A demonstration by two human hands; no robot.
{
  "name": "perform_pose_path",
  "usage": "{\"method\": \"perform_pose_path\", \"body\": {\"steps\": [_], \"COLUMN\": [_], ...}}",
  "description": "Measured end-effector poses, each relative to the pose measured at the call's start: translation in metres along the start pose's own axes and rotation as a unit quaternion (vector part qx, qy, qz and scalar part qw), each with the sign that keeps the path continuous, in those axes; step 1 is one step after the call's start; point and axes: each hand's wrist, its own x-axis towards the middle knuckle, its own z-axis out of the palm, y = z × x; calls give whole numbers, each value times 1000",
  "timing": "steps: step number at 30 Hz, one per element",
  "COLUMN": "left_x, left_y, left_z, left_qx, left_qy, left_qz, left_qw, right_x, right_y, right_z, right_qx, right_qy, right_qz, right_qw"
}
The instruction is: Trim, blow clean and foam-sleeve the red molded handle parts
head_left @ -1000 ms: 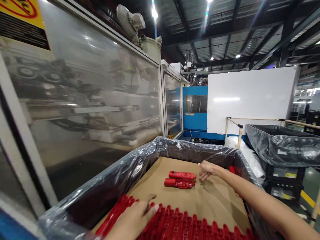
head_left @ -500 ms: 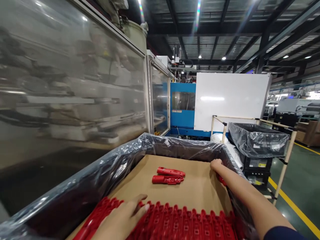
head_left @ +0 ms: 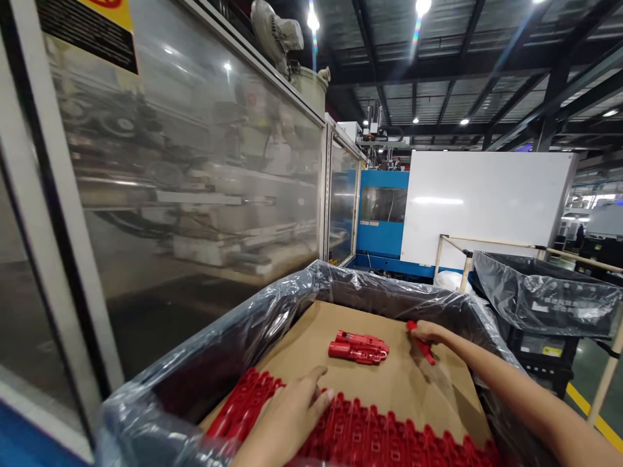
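A plastic-lined box [head_left: 272, 311] holds a brown cardboard sheet [head_left: 389, 383]. Two red plastic parts [head_left: 359, 347] lie side by side on the sheet near its middle. My right hand [head_left: 428, 334] reaches over the sheet just right of them, fingers closed on another red part [head_left: 421, 344]. Along the near edge runs a row of several red parts [head_left: 370, 434]. My left hand [head_left: 287, 418] rests flat on the left of that row, fingers stretched out.
A glass-fronted machine enclosure [head_left: 195, 168] runs along the left. A second plastic-lined bin [head_left: 545, 295] stands at the right behind a tube frame [head_left: 467, 250]. A white panel [head_left: 487, 201] and a blue machine [head_left: 382, 217] lie beyond.
My right hand went from beside the two parts to the box's right wall, then came back toward them holding a red part. My left hand stayed on the row.
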Motion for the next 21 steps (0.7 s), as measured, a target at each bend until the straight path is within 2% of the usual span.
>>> {"method": "perform_pose_path", "body": {"steps": [2, 4, 6, 8, 10, 12, 16, 21], "left_x": [0, 1, 1, 0, -2, -4, -3, 0], "left_y": [1, 2, 3, 5, 9, 13, 14, 9], "left_z": [0, 0, -2, -6, -10, -15, -19, -20], "left_qx": [-27, -56, -120, -219, -310, -356, -391, -414], "left_qy": [18, 32, 49, 75, 91, 94, 115, 180], "left_qz": [14, 35, 68, 99, 113, 113, 107, 89], "left_qw": [999, 997, 989, 968, 940, 923, 907, 888], "right_x": [-8, -22, -40, -58, -73, -82, -89, -93], "right_y": [-23, -45, -63, -75, -81, -84, -82, -78], "right_z": [5, 11, 16, 18, 16, 10, -5, -25], "right_qx": [57, 119, 170, 204, 223, 230, 239, 268], "right_qy": [-117, -224, -302, -347, -361, -358, -342, -354], "right_qz": [-66, -146, -212, -254, -279, -298, -332, -353], "right_qw": [989, 956, 914, 880, 861, 855, 846, 823]}}
